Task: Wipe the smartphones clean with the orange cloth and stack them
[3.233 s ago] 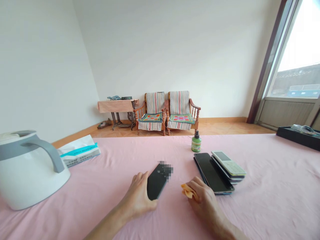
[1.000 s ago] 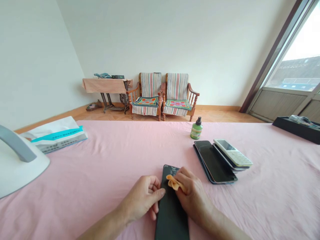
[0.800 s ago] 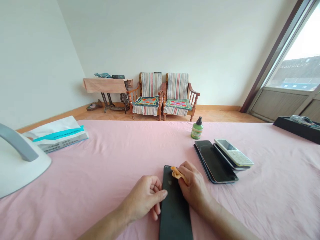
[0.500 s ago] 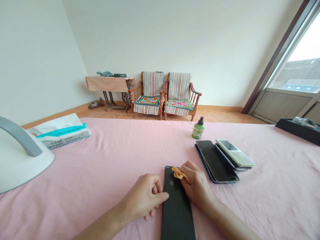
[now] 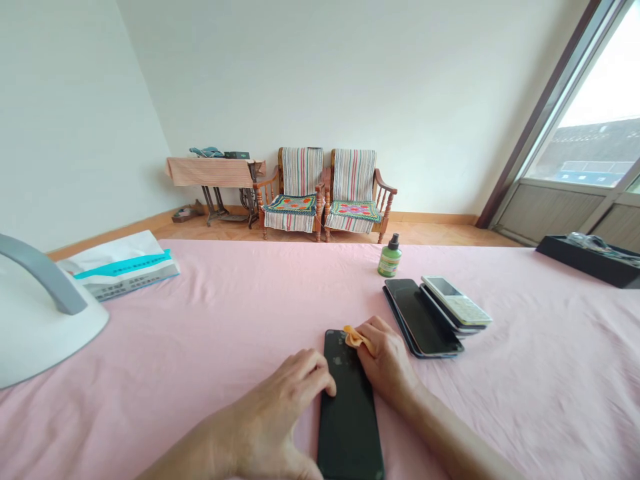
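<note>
A left hand steadies a flat black smartphone while the right hand pinches a crumpled orange cloth against its far end.

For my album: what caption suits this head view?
Left hand steadies a black phone on pink cloth; right hand presses an orange cloth to it.

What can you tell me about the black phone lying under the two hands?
The black phone is a flat, glossy dark slab with rounded corners, lying flat on the pink cloth, long side running away from the person. A small pale mark shows near its far end. The left hand rests fingertips on its left edge. The right hand presses a small orange cloth onto its far right corner. Its near end runs out of the picture.
</note>
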`<state>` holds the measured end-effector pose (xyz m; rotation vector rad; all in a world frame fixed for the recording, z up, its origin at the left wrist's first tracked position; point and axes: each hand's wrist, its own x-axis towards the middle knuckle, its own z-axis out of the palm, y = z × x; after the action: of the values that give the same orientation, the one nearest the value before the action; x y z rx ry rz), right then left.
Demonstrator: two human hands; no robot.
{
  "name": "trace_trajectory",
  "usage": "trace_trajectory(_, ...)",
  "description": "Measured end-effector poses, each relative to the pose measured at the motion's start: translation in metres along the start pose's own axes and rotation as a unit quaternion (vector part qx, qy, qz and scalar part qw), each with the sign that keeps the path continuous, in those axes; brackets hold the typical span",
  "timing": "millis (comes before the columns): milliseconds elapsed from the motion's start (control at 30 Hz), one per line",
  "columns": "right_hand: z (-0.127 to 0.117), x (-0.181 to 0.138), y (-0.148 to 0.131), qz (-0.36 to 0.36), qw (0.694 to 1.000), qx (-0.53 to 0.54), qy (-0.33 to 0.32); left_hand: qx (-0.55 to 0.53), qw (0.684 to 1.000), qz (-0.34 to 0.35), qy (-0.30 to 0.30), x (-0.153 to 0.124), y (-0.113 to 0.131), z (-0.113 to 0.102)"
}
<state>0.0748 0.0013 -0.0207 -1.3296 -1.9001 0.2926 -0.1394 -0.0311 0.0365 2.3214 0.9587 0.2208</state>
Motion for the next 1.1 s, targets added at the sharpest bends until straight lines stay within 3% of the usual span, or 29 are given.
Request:
trace_trajectory(200,-0.004,-0.001,-0.005,0.010,1.000,0.017,0.006,0.031,0.999,0.019,0.037,0.001,0.007,0.008)
trace_trajectory(500,-0.005,-0.007,-0.021,-0.035,0.994,-0.002,-0.101,0.096,0.985,0.129,0.060,0.003,0.003,0.024)
trace_trajectory(700,0.004,0.017,-0.007,-0.043,0.994,-0.064,-0.080,0.110,0.976,0.128,0.135,0.002,-0.002,0.035)
trace_trajectory(933,0.001,-0.008,-0.023,-0.056,0.990,-0.018,-0.126,0.131,0.972,0.135,0.141,0.004,-0.004,0.038)
trace_trajectory(1100,0.003,0.017,-0.009,-0.053,0.993,-0.062,-0.086,0.138,0.969,0.145,0.144,0.004,-0.007,0.038)
